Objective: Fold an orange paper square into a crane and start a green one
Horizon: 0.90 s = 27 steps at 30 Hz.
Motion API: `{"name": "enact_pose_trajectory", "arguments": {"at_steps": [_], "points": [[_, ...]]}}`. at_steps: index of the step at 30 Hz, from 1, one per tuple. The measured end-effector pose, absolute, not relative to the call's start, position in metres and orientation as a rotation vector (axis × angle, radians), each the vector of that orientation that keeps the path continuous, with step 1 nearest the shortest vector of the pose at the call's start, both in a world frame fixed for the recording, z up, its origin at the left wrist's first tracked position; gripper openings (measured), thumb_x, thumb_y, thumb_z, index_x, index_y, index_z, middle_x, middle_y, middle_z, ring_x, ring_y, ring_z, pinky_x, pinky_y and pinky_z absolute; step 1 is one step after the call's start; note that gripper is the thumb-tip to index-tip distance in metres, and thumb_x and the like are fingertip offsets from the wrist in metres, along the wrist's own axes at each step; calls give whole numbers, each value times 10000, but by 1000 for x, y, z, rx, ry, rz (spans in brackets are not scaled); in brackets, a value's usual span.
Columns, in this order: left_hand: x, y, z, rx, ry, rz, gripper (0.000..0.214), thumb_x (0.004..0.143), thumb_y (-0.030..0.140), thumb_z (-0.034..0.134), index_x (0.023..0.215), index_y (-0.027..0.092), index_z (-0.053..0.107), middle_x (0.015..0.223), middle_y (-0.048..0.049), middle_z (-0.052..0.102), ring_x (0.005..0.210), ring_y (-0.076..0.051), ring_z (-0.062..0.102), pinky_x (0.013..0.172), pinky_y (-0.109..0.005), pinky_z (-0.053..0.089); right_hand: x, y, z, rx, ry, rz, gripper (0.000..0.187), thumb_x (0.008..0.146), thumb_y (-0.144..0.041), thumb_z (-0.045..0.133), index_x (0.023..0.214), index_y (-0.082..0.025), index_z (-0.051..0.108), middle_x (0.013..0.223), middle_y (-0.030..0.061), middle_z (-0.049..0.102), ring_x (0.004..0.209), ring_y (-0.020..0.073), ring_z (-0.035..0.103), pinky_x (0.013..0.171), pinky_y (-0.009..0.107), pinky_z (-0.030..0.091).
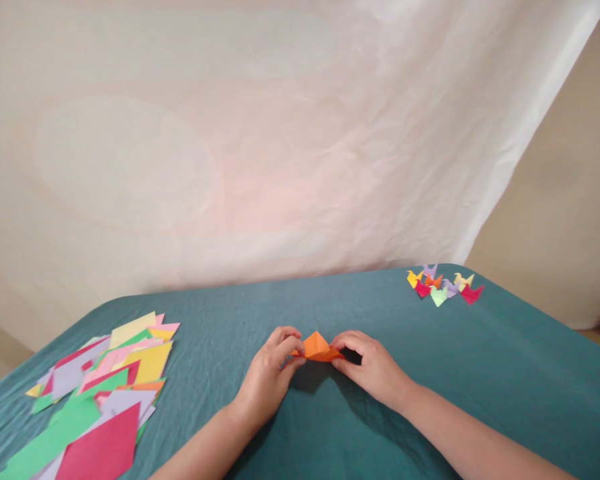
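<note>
A small folded piece of orange paper (318,347) sits at the middle of the teal-covered table (505,373), raised into a low peak. My left hand (270,377) pinches its left corner with curled fingers. My right hand (370,365) pinches its right corner the same way. Both forearms reach in from the bottom edge of the view.
A loose pile of coloured paper squares (100,393) lies at the left, with red, green, yellow and pink sheets. Several small folded paper birds (445,285) in mixed colours stand at the far right. A pale cloth backdrop (280,147) hangs behind the table.
</note>
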<state>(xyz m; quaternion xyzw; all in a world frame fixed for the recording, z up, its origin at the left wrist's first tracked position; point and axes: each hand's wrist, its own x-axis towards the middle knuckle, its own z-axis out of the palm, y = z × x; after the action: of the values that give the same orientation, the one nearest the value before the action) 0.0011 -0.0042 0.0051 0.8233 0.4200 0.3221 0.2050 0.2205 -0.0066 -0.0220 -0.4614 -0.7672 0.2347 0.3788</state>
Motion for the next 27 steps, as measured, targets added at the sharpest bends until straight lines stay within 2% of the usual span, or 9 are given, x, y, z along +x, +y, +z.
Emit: {"name": "enact_pose_trajectory", "arguments": {"at_steps": [3,6,9,13,20,25,27], "points": [[0,-4,7,2308,1123,966,192,841,62,450,836,215,565,1096,-45,533,1019,-154,527,865,-278,426,220,-8,-17,-1117,-1911,704,129,801,-148,602,896,-222,647,969,25,669,926,178,597,849,312,434],[0,-4,6,2294,1097,1021,182,856,85,442,839,211,572,1074,-51,559,994,-155,542,849,-280,437,219,-9,-14,-1125,-1864,799,116,818,-183,581,903,-219,651,947,24,679,865,173,612,786,292,458],[0,-4,4,2238,1101,1038,114,843,135,494,843,205,584,981,-42,606,910,-154,575,808,-276,458,219,-9,-15,-1168,-1826,779,69,817,-206,578,841,-208,643,858,12,678,773,164,607,722,278,460],[0,-1,-1,2181,1164,985,79,828,185,542,828,201,619,817,-4,653,780,-142,608,737,-253,468,219,-8,-17,-1146,-1814,734,36,807,-205,592,803,-208,628,824,4,659,769,158,593,725,269,449],[0,0,-4,2145,1275,991,106,817,188,550,820,208,654,768,22,700,736,-139,641,704,-236,470,220,-7,-18,-1173,-1746,713,44,800,-202,598,812,-209,639,768,-11,631,688,148,558,668,257,434],[1,-1,-3,2120,1272,968,121,826,183,538,805,205,654,750,30,702,732,-134,645,710,-231,472,221,-7,-19,-1182,-1617,810,223,799,-199,592,1021,-225,597,915,5,653,758,157,577,704,266,452],[1,-1,-3,2122,1275,970,120,828,184,539,810,205,656,753,29,701,732,-133,644,708,-229,472,221,-7,-19,-1181,-1614,821,228,799,-198,592,1025,-227,600,928,7,655,756,157,576,699,267,452]]}}
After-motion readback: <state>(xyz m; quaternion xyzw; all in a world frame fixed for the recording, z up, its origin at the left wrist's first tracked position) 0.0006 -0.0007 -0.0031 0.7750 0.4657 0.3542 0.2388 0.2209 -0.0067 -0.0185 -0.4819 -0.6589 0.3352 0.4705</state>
